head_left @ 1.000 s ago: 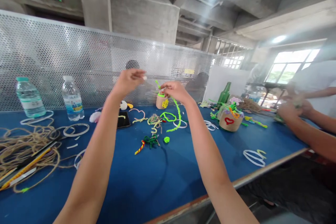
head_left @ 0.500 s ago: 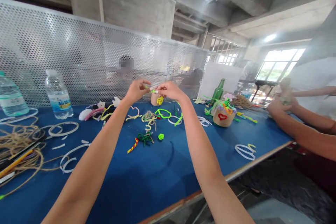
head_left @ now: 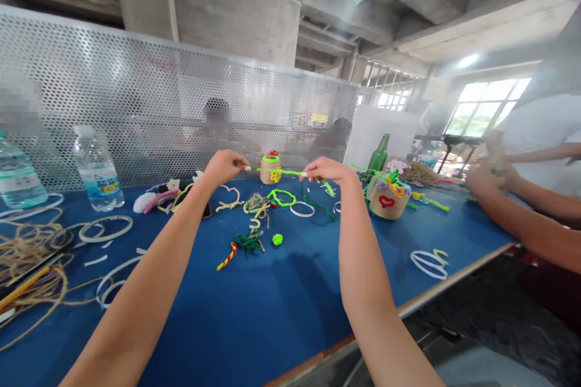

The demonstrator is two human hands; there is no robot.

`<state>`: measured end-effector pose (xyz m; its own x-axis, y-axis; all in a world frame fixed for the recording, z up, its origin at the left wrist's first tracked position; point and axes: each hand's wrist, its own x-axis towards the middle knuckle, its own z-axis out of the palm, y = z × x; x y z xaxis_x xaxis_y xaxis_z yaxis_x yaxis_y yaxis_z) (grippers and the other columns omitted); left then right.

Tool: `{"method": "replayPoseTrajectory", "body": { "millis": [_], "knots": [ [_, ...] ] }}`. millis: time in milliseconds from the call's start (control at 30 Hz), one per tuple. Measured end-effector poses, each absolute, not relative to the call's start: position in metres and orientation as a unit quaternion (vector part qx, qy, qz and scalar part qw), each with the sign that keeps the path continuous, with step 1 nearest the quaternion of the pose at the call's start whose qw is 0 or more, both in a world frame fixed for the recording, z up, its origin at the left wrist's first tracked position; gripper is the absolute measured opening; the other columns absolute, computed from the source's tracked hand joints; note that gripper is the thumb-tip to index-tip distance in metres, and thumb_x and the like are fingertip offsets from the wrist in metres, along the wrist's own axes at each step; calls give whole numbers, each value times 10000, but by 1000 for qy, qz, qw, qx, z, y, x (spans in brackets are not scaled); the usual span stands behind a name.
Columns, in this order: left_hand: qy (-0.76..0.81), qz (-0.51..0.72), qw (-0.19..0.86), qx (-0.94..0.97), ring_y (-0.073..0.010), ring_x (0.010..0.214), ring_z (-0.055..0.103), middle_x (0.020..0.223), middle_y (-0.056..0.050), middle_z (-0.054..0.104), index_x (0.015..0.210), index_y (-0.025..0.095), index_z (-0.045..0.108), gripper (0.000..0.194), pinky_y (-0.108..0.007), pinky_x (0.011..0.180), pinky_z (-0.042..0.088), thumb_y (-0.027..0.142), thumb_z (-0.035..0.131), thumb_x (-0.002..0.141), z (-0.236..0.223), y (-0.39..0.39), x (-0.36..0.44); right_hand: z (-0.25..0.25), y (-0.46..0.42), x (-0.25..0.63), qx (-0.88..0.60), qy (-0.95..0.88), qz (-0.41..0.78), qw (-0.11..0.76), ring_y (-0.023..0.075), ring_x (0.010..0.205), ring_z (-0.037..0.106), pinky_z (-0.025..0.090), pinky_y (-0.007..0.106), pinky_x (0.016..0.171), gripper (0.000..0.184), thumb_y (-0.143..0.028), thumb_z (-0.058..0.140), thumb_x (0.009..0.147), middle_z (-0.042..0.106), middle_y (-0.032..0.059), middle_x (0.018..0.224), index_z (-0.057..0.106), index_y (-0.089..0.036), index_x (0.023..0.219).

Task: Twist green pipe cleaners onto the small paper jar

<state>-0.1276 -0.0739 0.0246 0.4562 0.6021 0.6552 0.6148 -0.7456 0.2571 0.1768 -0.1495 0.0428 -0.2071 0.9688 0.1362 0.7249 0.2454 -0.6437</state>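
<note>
Over the middle of the table, my right hand is closed in a pinch on a bright green pipe cleaner, which stretches left from the fingertips and also hangs down past them. My left hand is held to the left with thumb and finger pinched. A small white tip shows at its fingertips; I cannot make out what, if anything, they hold. Between the hands, farther back, stands a twine-wrapped jar with a yellow flower, a green band and something red on top.
Water bottles and tangled twine occupy the left. A green glass bottle and a decorated pot with a red heart are right. A white ring and a green pom-pom lie mid-table. Another person's hands are at the right.
My hands have moved apart, left hand leftward and right hand rightward. The green pipe cleaner now shows stretched out between them, and the jar behind is more visible.
</note>
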Motion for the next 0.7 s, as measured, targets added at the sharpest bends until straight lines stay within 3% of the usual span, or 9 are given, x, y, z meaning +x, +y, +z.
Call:
{"method": "replayPoseTrajectory", "body": {
  "millis": [133, 300, 467, 600, 700],
  "knots": [
    [-448, -368, 40, -814, -221, 812, 654, 841, -43, 735, 870, 229, 758, 217, -293, 726, 481, 271, 578, 757, 23, -67, -134, 14, -143, 200, -601, -663, 324, 308, 79, 484, 422, 330, 222, 486, 94, -202, 680, 632, 552, -2, 520, 733, -141, 680],
    [-577, -327, 53, -746, -281, 904, 642, 947, -85, 715, 980, 215, 734, 269, -346, 729, 489, 282, 561, 786, 23, -43, -130, -17, -136, 214, -619, -618, 351, 334, 78, 495, 439, 361, 210, 495, 101, -228, 686, 644, 517, -14, 503, 714, -138, 681],
    [-647, -295, 39, -703, -263, 925, 609, 1039, -152, 664, 1099, 101, 656, 336, -353, 738, 477, 246, 500, 839, 18, -7, -129, -30, -130, 230, -640, -601, 361, 314, 71, 449, 403, 323, 209, 451, 104, -221, 691, 643, 471, -23, 446, 692, -131, 589],
    [-661, -222, 26, -716, -338, 958, 578, 1017, -259, 624, 1037, -52, 623, 342, -430, 732, 463, 201, 491, 849, 1, 12, -122, -29, -120, 230, -636, -615, 361, 297, 57, 432, 387, 314, 202, 438, 165, -260, 708, 668, 489, -22, 447, 693, -139, 557],
    [-617, -184, 54, -763, -408, 1106, 486, 1143, -293, 556, 1044, -53, 619, 368, -562, 863, 379, 246, 481, 880, -15, 15, -103, -28, -110, 221, -648, -617, 346, 283, 56, 422, 403, 336, 202, 434, 204, -274, 721, 684, 503, -17, 448, 690, -136, 538]
  ]
}}
